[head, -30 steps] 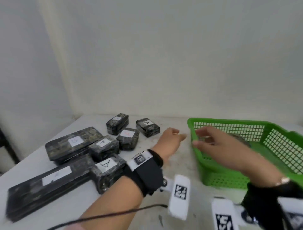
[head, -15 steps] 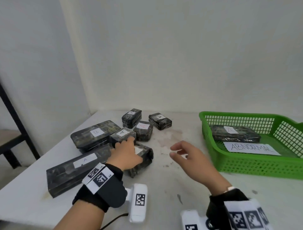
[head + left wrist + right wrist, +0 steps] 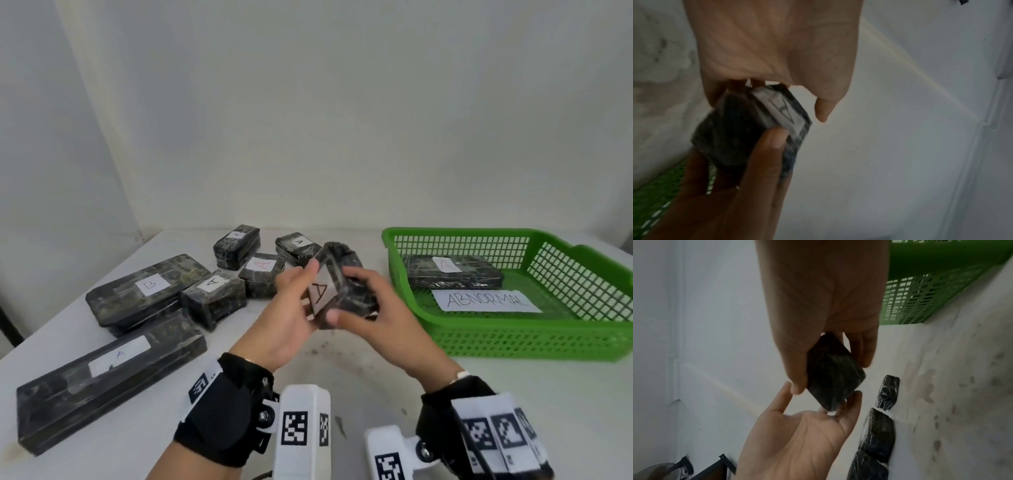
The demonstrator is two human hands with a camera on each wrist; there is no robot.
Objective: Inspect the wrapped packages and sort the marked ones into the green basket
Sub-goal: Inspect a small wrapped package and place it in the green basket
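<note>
I hold a small black wrapped package (image 3: 352, 294) above the middle of the table, its white label with a black "A" tilted toward me. My left hand (image 3: 298, 305) cups its left end: fingers curl behind it, the thumb lies at the label's upper corner. My right hand (image 3: 363, 308) grips the right side, thumb on the near face (image 3: 772, 138) and fingers over the top. The right wrist view shows the package's plain dark underside (image 3: 832, 378). The green basket (image 3: 513, 339) stands to the right, holding one red-"A" package (image 3: 452, 274) and an "ABNORMAL" paper (image 3: 486, 300).
Several wrapped packages lie on the white table at left. These are a flat "B" one (image 3: 147, 287), a long "A" one (image 3: 109, 373), a red-"A" one (image 3: 262, 274) and small black-"A" ones (image 3: 214, 298) (image 3: 236, 245) (image 3: 296, 246). A wall stands close behind.
My left hand has lifted the small package off the table beside the pile and brought it to the centre. My right hand has closed on it, and the label now faces me.
</note>
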